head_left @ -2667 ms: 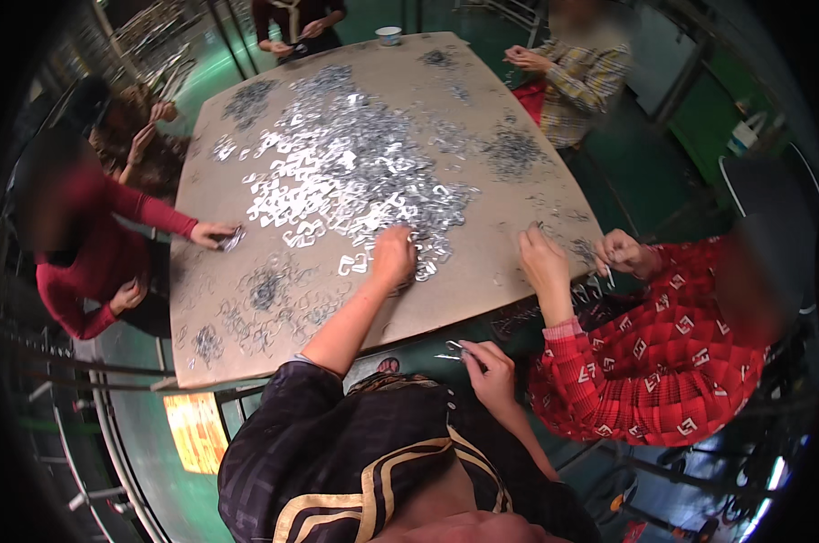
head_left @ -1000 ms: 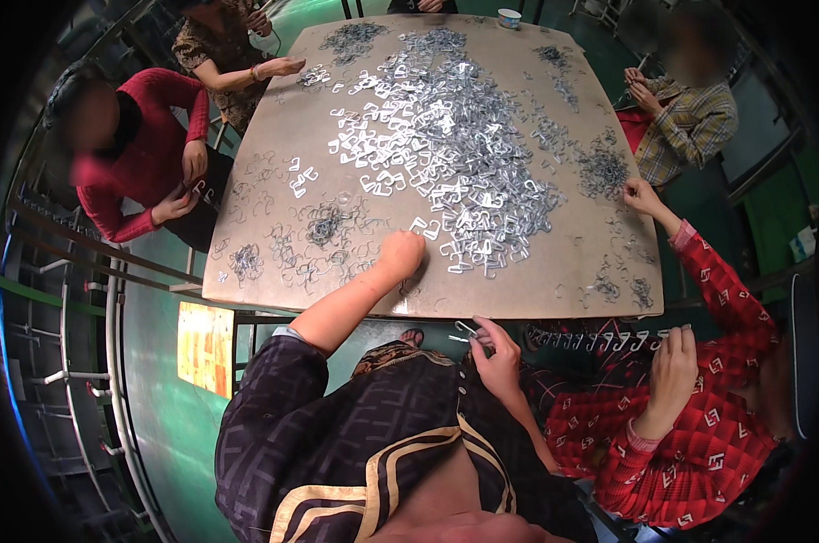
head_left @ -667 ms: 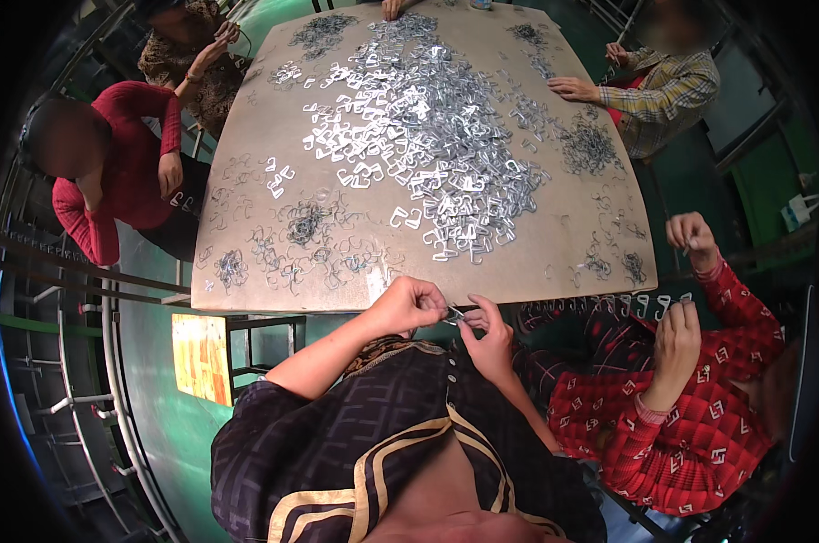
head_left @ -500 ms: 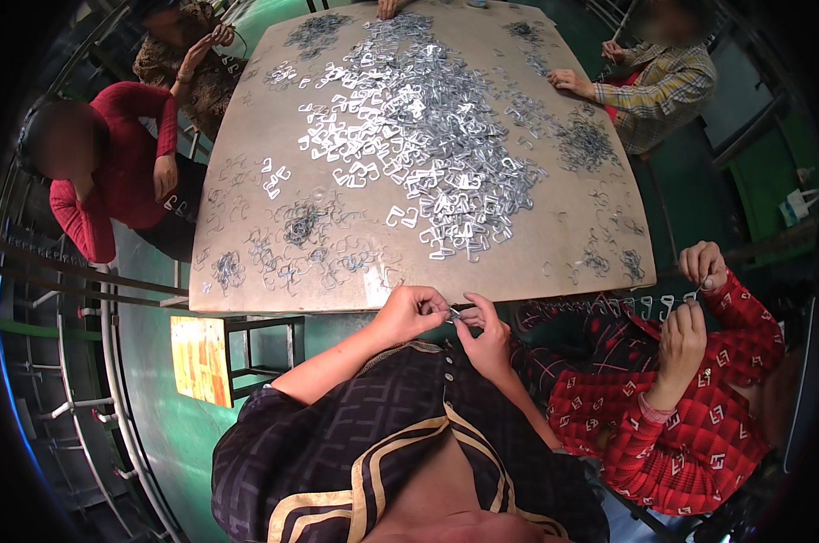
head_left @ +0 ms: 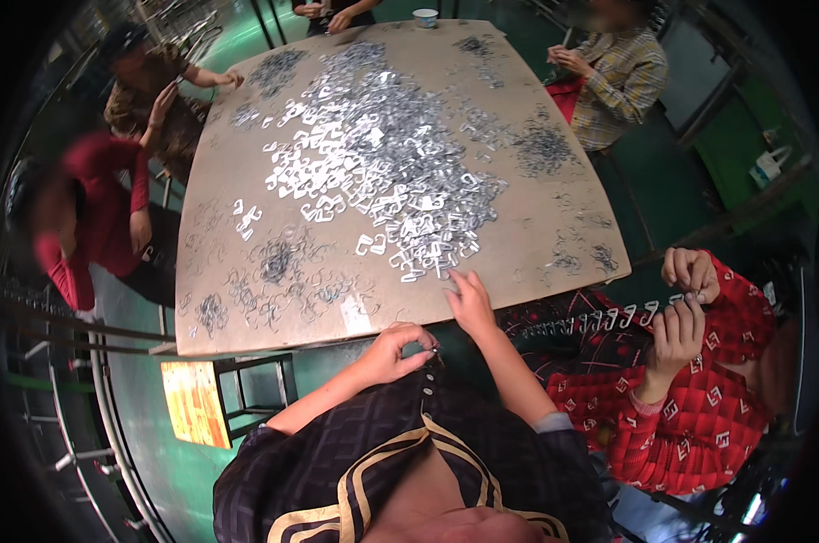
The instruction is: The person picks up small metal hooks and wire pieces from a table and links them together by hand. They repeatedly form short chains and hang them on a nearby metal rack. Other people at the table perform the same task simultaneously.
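Beyond the near edge of the table lies a big heap of flat, silvery metal hooks [head_left: 400, 172]. My right hand [head_left: 471, 303] reaches over that edge to the heap's nearest tip, its fingers stretched out and apart beside a single hook [head_left: 443, 271]. Whether a fingertip touches this hook is hard to make out. Close to my chest, below the table edge, my left hand [head_left: 398, 353] is closed in a pinch. A small metal hook [head_left: 435, 349] pokes out from its fingertips, mostly hidden.
Thin wire pieces [head_left: 278, 262] lie scattered at the table's left front, with another cluster [head_left: 545, 149] at the right. A co-worker in red [head_left: 676, 389] holds a chain of hooks [head_left: 599, 321] at my right. Other people sit around the table [head_left: 518, 281]. A wooden stool [head_left: 195, 403] stands left.
My hands were together at my chest; my right hand has parted and moved forward to the heap. The left stays pinched near the chest. The whole view has shifted slightly.
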Demonstrator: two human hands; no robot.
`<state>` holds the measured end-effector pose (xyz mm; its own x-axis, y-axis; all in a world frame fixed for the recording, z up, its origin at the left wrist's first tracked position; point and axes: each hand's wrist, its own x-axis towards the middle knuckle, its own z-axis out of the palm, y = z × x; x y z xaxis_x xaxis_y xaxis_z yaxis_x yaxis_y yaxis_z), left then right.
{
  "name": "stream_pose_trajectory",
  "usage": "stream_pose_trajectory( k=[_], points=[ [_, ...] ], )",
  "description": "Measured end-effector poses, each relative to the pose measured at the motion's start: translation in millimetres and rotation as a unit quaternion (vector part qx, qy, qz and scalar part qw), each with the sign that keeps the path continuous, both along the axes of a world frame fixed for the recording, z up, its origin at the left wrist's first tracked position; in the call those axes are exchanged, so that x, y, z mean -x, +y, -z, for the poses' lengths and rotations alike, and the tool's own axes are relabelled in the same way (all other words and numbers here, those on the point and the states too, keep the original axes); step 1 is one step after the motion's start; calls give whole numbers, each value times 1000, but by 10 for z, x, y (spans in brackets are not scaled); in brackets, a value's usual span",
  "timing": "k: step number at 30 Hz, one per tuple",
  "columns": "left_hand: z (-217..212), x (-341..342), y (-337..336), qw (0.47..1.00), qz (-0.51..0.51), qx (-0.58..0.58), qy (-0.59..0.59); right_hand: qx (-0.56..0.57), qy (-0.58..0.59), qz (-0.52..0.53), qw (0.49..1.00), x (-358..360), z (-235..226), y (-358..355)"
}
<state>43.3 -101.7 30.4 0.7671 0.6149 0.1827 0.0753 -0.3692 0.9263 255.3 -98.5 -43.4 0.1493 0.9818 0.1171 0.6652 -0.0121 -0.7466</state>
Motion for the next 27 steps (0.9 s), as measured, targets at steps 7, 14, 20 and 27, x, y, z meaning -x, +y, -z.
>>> stream_pose_trajectory(
  k=[7, 14, 20, 27],
  points=[
    [228, 23, -73, 1000, -3, 8, -1, 68, -99, -26, 992, 54, 377, 578],
    [376, -27, -125, 996, -11, 88, 3, -2, -16, 52, 999, -50, 210, 331],
    [220, -177, -175, 984, -83, 156, -8, 37, 314, 15, 949, 102, -310, -349],
    [422, -246, -145, 994, -107, 10, -16, -47, 352, 79, 931, 235, -222, -779]
  ],
)
